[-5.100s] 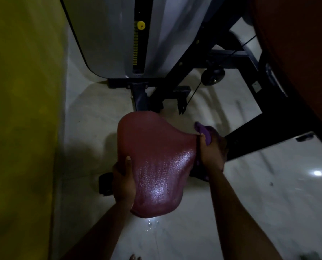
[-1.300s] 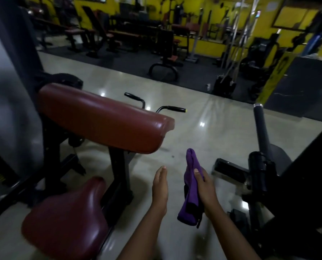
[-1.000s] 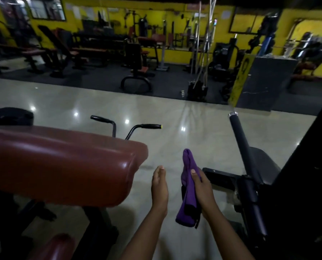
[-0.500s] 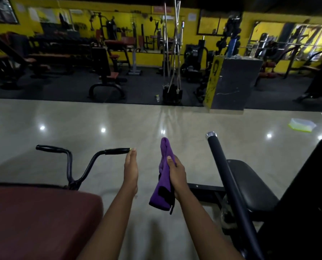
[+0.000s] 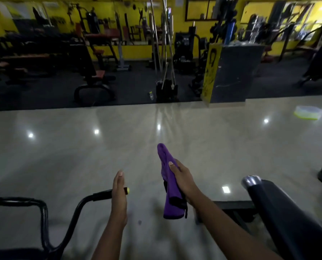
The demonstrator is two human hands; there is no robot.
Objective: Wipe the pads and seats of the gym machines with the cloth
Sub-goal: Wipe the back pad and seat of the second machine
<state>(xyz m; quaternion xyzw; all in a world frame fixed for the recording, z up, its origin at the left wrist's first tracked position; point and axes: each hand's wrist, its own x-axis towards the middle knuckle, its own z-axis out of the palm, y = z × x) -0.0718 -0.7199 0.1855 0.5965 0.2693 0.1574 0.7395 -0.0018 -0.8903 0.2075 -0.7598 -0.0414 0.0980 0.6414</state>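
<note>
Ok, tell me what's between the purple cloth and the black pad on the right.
Nothing visible. The right hand holds the purple cloth in the air left of the black pad; only floor and a low frame bar show between.

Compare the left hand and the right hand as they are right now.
The left hand holds nothing, while the right hand grips the purple cloth. The left hand's fingers lie straight; the right hand's thumb clamps down on the cloth. The left hand sits in front of the black handlebar, contact unclear; the right hand is over bare floor. Both reach forward, thumbs up.
</note>
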